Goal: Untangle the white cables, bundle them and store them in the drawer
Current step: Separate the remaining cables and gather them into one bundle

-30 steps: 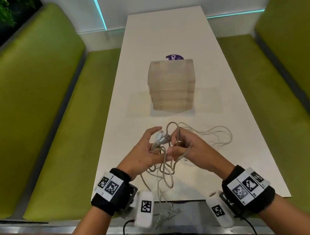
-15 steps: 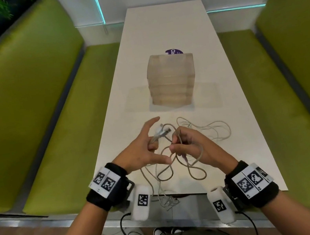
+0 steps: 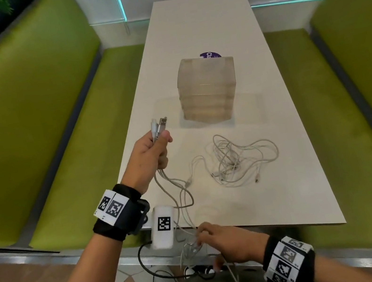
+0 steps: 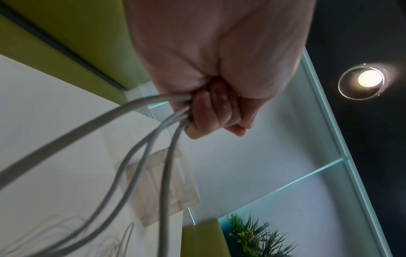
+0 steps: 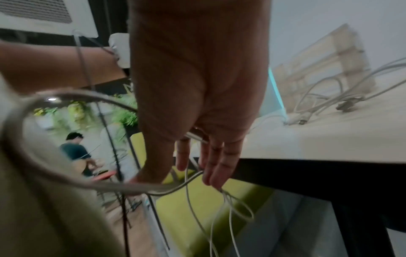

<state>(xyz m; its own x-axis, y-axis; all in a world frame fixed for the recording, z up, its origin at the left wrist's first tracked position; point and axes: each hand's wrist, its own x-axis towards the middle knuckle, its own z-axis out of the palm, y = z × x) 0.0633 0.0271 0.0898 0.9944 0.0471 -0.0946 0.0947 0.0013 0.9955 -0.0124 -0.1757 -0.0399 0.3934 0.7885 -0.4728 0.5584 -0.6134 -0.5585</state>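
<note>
The hands, together a second ago, are now drawn apart: the left hand (image 3: 151, 153) is clamped on the plug ends (image 3: 159, 127), the right hand's (image 3: 225, 242) loose fingers (image 5: 216, 167) run down the white cables (image 3: 176, 192), so untangling is underway.

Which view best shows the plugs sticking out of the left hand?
The head view: the plugs stand clear above the left hand, over the table. The left wrist view shows only cords entering the fist from below; the right wrist view shows neither.

Purple sticker (image 3: 210, 54) behind drawer box: "Cla", prob. partial
</note>
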